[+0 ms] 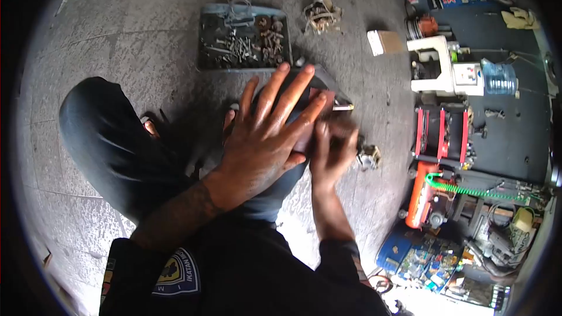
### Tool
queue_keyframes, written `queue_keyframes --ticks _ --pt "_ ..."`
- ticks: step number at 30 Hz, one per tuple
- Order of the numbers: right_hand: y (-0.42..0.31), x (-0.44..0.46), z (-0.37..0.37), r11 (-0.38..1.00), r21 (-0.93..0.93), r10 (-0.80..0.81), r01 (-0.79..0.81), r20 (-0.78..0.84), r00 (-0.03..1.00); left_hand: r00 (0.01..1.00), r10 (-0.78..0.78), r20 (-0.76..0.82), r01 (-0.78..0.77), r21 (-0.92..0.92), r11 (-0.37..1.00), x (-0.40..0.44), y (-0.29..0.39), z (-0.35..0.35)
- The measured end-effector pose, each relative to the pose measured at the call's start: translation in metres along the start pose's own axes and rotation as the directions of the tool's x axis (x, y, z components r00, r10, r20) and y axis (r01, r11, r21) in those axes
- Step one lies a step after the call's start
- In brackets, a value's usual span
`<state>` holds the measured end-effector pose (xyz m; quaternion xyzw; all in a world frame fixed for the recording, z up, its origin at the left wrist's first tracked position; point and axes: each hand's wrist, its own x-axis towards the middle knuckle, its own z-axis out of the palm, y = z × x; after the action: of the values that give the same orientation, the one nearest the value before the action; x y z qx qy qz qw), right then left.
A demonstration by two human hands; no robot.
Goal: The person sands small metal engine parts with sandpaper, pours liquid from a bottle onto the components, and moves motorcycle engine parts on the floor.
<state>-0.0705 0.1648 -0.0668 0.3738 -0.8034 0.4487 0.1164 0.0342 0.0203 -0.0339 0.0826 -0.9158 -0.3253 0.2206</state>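
Note:
My left hand [263, 126] lies palm down over my knee, its fingers stretched out and spread. Beside its index fingertip shows a flat reddish-brown piece [323, 97], mostly covered by the hand. Just right of it is my right hand [331, 158], its fingers curled towards the thumb and partly smeared by motion. What sits between those fingers I cannot make out. Beyond my fingertips stands a dark metal tray [246, 71] holding several bolts [240, 48] and brown metal parts [271, 41].
A greasy metal part [323, 15] lies right of the tray, another [369, 156] near my right hand. A small box [386, 43] sits further right. Along the right side are a water bottle [500, 78], a red-sided rack [442, 134], an orange tank [421, 196] and a green coiled hose [468, 190].

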Motion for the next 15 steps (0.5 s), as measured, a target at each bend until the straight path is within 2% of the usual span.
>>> queue_keyframes --ticks 1,2,4,6,8,10,11,12,14,15 --pt "0.003 -0.021 -0.004 0.991 0.079 0.103 -0.106 0.039 0.994 1.0 -0.003 -0.01 0.003 -0.002 1.0 0.001 -0.004 0.0" --pt "0.019 -0.042 -0.001 0.984 0.176 0.029 -0.028 0.0 1.0 1.0 -0.013 -0.016 0.013 -0.009 1.0 0.001 -0.006 0.002" --pt "0.005 -0.031 0.001 0.981 0.191 0.017 -0.017 0.001 1.0 1.0 -0.005 -0.028 0.005 -0.018 1.0 0.0 -0.007 0.002" --pt "-0.005 -0.002 -0.001 0.983 0.084 0.161 -0.161 0.008 0.987 1.0 -0.009 0.025 0.01 -0.012 1.0 0.0 -0.001 0.0" --pt "0.003 0.009 0.005 0.982 0.131 0.142 -0.135 -0.044 0.989 0.999 0.016 -0.029 -0.016 0.007 1.0 -0.002 -0.001 0.007" --pt "0.007 -0.02 -0.003 0.993 0.077 0.085 -0.086 0.008 0.996 1.0 -0.015 0.013 0.014 0.009 1.0 0.001 -0.001 0.0" --pt "0.014 -0.037 -0.005 0.996 0.083 -0.022 0.02 0.031 0.999 1.0 -0.019 0.001 0.019 -0.011 1.0 0.0 -0.004 0.001" --pt "-0.001 -0.04 0.0 0.964 0.248 0.094 -0.098 0.028 0.995 1.0 -0.006 -0.029 0.006 -0.011 1.0 0.0 -0.005 0.001" --pt "-0.001 -0.024 0.001 0.989 0.144 0.04 -0.039 -0.002 0.999 1.0 -0.012 0.01 0.012 -0.018 1.0 0.0 -0.002 0.0" --pt "-0.009 -0.007 -0.001 0.989 0.077 0.122 -0.123 0.012 0.992 1.0 0.001 0.007 0.0 -0.019 1.0 0.0 -0.001 0.002"
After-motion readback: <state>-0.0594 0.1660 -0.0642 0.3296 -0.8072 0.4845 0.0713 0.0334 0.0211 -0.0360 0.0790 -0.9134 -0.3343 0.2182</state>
